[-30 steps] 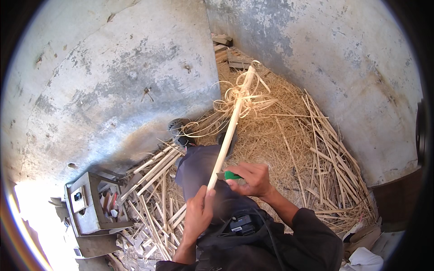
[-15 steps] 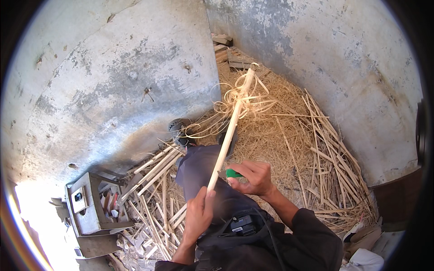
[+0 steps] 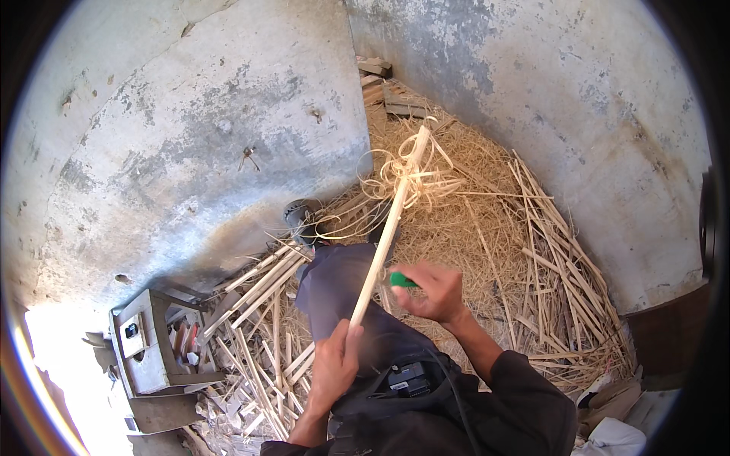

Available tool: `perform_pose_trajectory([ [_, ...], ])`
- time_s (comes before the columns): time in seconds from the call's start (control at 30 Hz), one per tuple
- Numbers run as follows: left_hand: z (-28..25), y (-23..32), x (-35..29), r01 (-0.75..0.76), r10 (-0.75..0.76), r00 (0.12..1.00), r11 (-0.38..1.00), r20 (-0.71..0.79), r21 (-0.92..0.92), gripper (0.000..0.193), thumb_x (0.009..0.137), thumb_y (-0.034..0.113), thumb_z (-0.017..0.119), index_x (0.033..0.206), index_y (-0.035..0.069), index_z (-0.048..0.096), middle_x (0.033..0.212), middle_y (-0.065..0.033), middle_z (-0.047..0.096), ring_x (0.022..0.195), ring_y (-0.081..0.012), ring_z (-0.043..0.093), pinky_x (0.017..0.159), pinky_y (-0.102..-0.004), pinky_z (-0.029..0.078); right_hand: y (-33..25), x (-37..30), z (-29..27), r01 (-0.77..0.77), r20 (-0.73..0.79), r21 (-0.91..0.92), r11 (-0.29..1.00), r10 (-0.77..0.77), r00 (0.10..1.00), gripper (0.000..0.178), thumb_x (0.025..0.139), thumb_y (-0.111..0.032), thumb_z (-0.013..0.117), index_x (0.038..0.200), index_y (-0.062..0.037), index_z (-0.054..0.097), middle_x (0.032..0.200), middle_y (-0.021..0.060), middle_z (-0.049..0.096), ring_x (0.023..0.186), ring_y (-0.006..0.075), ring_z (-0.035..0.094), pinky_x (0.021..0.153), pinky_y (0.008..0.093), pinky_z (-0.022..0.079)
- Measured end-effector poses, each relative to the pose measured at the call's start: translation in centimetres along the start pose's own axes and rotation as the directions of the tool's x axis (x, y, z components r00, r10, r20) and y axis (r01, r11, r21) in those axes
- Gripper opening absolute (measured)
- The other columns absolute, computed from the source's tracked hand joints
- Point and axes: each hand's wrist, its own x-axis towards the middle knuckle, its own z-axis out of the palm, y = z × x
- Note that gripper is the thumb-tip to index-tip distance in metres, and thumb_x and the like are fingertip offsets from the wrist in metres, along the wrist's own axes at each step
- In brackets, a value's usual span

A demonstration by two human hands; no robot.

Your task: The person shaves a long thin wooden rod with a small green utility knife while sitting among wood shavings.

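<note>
We take the pale wooden strip point(image 3: 383, 247) as our landmark: it slants away from the body above the dark trouser leg point(image 3: 334, 283), its near end gripped firmly in our left hand point(image 3: 337, 361). Our right hand point(image 3: 435, 294), rather blurred, is closed round a green handle point(image 3: 402, 280) just to the right of the strip's nearer half; we cannot make out the blade well enough to tell whether it touches the wood. Thin curled shavings point(image 3: 427, 183) cluster around the strip's far part, so we judge the step to be paring slivers along its length. To do it well, we should brace the strip's near end so it cannot roll, set the edge at a shallow angle, and push outward along the strip with light, even pressure, easing off if it digs into the grain. Those curls might snag a long stroke, so we would do well to clear them from the strip, and to angle every cut away from the leg beneath it and from our left hand
</note>
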Motion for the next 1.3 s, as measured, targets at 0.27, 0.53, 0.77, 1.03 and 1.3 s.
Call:
perform_pose_trajectory([
  [0.27, 0.3, -0.8, -1.2, 0.050, -0.050, 0.998, 0.999, 0.048, 0.017, 0.024, 0.112, 0.018, 0.060, 0.096, 0.000, 0.059, 0.065, -0.0239, 0.054, 0.054, -0.0437, 0.054, 0.053, -0.0478, 0.038, 1.6, 0.9, -0.9, -0.115, -0.061, 0.019, 0.993, 0.116, 0.991, 0.026, 0.093, -0.028, 0.081, 0.108, -0.0066, 0.080, 0.085, 0.0071, 0.077, 0.067, 0.0250, 0.075, 0.059, 0.0359, 0.058],
  [0.53, -0.2, -0.9, -1.5, 0.069, -0.071, 0.995, 0.997, 0.066, 0.027, 0.024, 0.113, 0.021, 0.058, 0.099, 0.001, 0.061, 0.066, -0.0234, 0.057, 0.056, -0.0436, 0.057, 0.055, -0.0484, 0.041, 2.3, 1.4, -0.8, -0.133, -0.059, 0.022, 0.991, 0.134, 0.989, 0.025, 0.093, -0.026, 0.080, 0.108, -0.0052, 0.079, 0.087, 0.0085, 0.079, 0.070, 0.0242, 0.077, 0.061, 0.0349, 0.059],
  [0.77, -0.2, -1.5, -1.5, 0.079, -0.083, 0.993, 0.996, 0.083, 0.049, 0.024, 0.113, 0.022, 0.056, 0.102, 0.002, 0.062, 0.068, -0.0243, 0.058, 0.061, -0.0469, 0.061, 0.058, -0.0508, 0.044, 2.7, 1.8, -0.7, -0.128, -0.067, 0.019, 0.992, 0.129, 0.989, 0.026, 0.093, -0.026, 0.080, 0.108, -0.0046, 0.079, 0.087, 0.0081, 0.079, 0.069, 0.0234, 0.077, 0.060, 0.0346, 0.059],
  [1.03, -0.3, -2.5, -2.1, 0.091, -0.098, 0.989, 0.994, 0.111, 0.062, 0.021, 0.113, 0.021, 0.057, 0.104, 0.003, 0.063, 0.068, -0.0240, 0.059, 0.061, -0.0462, 0.063, 0.057, -0.0508, 0.044, 4.3, 2.0, -0.5, -0.225, -0.101, 0.042, 0.973, 0.229, 0.968, 0.029, 0.093, -0.026, 0.081, 0.108, -0.0022, 0.080, 0.095, 0.0133, 0.081, 0.078, 0.0262, 0.080, 0.066, 0.0352, 0.062],
  [1.3, 0.0, -3.5, -2.3, 0.085, -0.092, 0.989, 0.994, 0.117, 0.068, 0.020, 0.113, 0.021, 0.057, 0.106, 0.004, 0.063, 0.068, -0.0233, 0.060, 0.061, -0.0456, 0.063, 0.057, -0.0507, 0.044, 4.9, 3.0, -0.5, -0.215, -0.095, -0.016, 0.976, 0.213, 0.972, 0.027, 0.093, -0.025, 0.080, 0.106, -0.0020, 0.080, 0.092, 0.0143, 0.079, 0.077, 0.0281, 0.079, 0.066, 0.0368, 0.060],
])
